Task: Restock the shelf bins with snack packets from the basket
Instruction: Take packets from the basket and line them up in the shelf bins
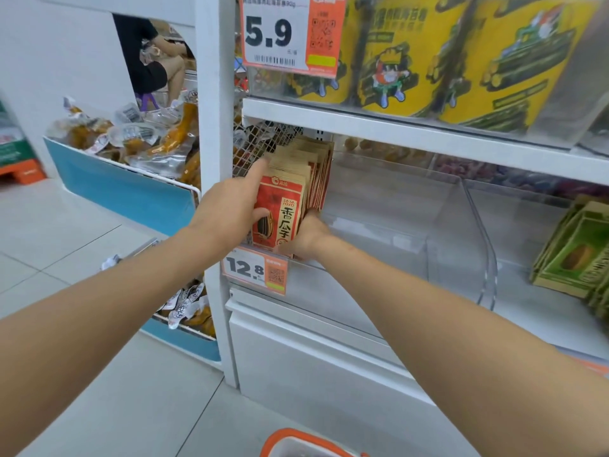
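A row of red and brown sunflower-seed packets (pixel 290 192) stands upright at the left end of a clear shelf bin (pixel 395 219). My left hand (pixel 230 209) holds the front packet, thumb on its face and index finger stretched up along its left edge. My right hand (pixel 306 235) grips the packets from the right side at their lower edge, its fingers hidden behind them. The orange rim of the basket (pixel 296 440) shows at the bottom edge of the view.
Price tags read 12.8 (pixel 253 270) and 5.9 (pixel 283 31). Yellow tubs (pixel 412 54) fill the shelf above. Green boxes (pixel 576 252) sit at the right. A blue bin (pixel 125 189) of vacuum-packed snacks hangs at left. A seated person (pixel 148 57) is behind.
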